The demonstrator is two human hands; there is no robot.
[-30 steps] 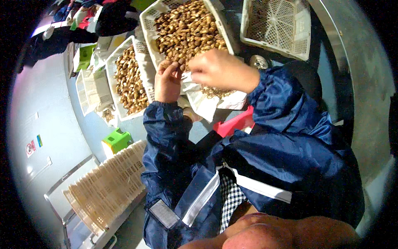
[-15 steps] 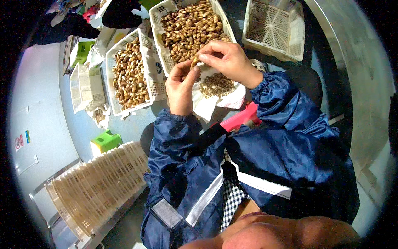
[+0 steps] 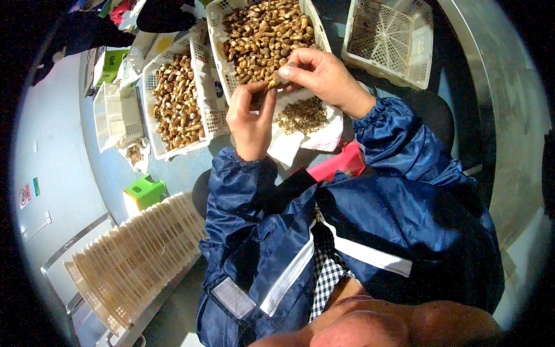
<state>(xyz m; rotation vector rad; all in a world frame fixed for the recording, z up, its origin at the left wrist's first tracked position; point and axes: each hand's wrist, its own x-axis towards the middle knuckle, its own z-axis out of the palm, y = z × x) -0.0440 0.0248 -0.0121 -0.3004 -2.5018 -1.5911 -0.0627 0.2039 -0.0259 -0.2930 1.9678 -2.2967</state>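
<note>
My left hand [image 3: 250, 120] and my right hand [image 3: 324, 82] meet over a large white perforated crate [image 3: 263, 32] heaped with small brown mushrooms, their fingertips pinched on one small yellow-brown mushroom [image 3: 272, 83]. Below them lies a white cloth [image 3: 283, 144] with a pile of dark trimmings [image 3: 302, 117]. A second crate of brown and white mushrooms [image 3: 176, 104] stands just left of my left hand.
An empty white crate [image 3: 386, 43] stands back right, beside a metal edge [image 3: 503, 173]. A smaller white crate [image 3: 118, 115], a green stool [image 3: 144, 191] and stacked pale baskets [image 3: 133, 260] are on the left. A pink plastic object [image 3: 335, 162] lies below the cloth.
From one second ago, my left hand has shifted slightly rightward and my right hand has moved up and right. The trimmings pile shows more fully beneath them, and both hands remain close together.
</note>
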